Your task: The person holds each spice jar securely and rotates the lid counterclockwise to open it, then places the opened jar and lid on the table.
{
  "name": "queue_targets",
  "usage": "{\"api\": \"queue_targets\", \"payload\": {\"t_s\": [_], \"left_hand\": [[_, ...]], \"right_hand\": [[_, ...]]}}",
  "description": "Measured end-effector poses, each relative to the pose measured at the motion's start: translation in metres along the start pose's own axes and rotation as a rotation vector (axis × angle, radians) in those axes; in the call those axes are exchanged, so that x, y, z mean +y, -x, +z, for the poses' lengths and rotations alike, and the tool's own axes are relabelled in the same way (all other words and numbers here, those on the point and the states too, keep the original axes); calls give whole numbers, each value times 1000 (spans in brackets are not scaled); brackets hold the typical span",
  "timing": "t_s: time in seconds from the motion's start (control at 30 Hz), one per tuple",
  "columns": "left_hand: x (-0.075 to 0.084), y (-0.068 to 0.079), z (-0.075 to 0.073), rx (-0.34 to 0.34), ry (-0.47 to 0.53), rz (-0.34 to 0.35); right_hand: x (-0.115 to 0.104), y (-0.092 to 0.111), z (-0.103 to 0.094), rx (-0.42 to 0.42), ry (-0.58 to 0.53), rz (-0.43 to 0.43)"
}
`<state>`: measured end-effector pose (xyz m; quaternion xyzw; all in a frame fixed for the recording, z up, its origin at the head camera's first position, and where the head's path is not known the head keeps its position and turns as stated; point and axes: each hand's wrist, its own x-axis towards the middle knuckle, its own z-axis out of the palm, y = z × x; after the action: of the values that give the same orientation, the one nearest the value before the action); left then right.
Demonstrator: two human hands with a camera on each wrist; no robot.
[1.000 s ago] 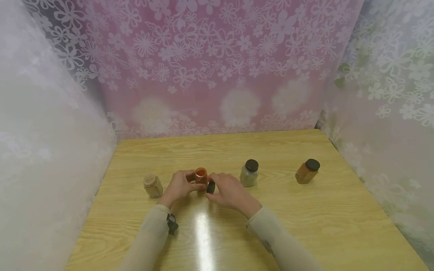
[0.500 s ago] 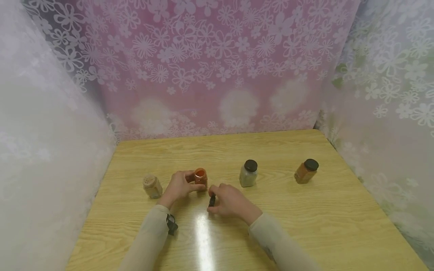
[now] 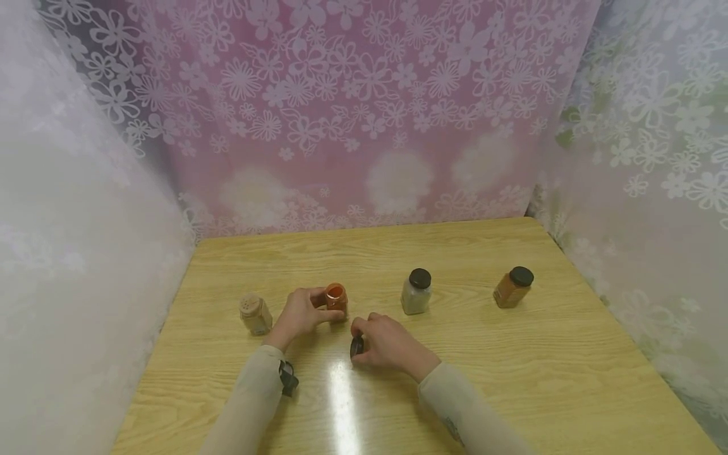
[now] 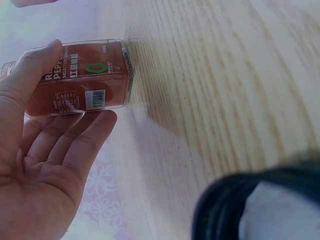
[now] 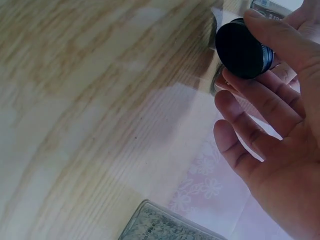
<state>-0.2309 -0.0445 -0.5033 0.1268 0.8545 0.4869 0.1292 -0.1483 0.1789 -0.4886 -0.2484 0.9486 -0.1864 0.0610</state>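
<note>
Over the last second the right hand point(image 3: 389, 341) had drawn a round, black, plastic-looking lid point(image 3: 357, 347) from close beside a clear, faceted glass jar of red powder point(image 3: 338, 306) to about five o'clock of it, nearer the person, while the left hand point(image 3: 303, 313) had stayed in place; the jar's mouth was bare, so the uncapping looked finished. The left hand gripped the jar from nine o'clock, thumb on one face and fingers along the opposite one, parted only by the glass. The right hand pinched the tilted lid by its rim, thumb and fingertips a lid's breadth apart, the other fingers loosely bent; whether the lid touched the yellowish, wood-grained table point(image 3: 273, 259) could not be told. A clear glass jar of greyish contents with a black lid point(image 3: 416, 301) stood at three o'clock of the red one, not touched by either hand
</note>
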Motion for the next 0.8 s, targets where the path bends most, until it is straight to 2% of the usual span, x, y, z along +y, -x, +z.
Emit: {"api": "queue_targets", "payload": {"t_s": [0.53,0.8], "left_hand": [[-2,-2,1,0,9,-8],[0,0,1,1,3,9]], "right_hand": [[3,9,0,-31,5,-6],[4,9,4,-24,130,-78]]}}
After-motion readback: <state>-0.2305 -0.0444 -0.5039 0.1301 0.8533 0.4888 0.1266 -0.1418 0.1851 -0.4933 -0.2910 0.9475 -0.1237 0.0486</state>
